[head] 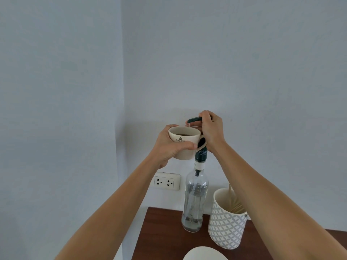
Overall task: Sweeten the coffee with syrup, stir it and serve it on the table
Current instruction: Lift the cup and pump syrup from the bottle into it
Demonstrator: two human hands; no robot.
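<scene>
My left hand (pixel 170 147) grips a cream mug (pixel 185 142) with dark coffee in it, held up in the air under the spout of a dark green pump (pixel 194 120). My right hand (pixel 211 131) rests closed on top of that pump head. The pump sits on a tall clear glass syrup bottle (pixel 194 201) that stands on the dark wooden table (pixel 163 239). A thin drop of syrup hangs from the spout just above the mug's rim. The mug's handle points right, in front of the pump neck.
A patterned white and grey holder (pixel 226 228) with wooden stir sticks (pixel 235 205) stands right of the bottle. A white saucer's edge (pixel 204 253) shows at the bottom. A double wall socket (pixel 166 182) sits left of the bottle. The wall corner runs close on the left.
</scene>
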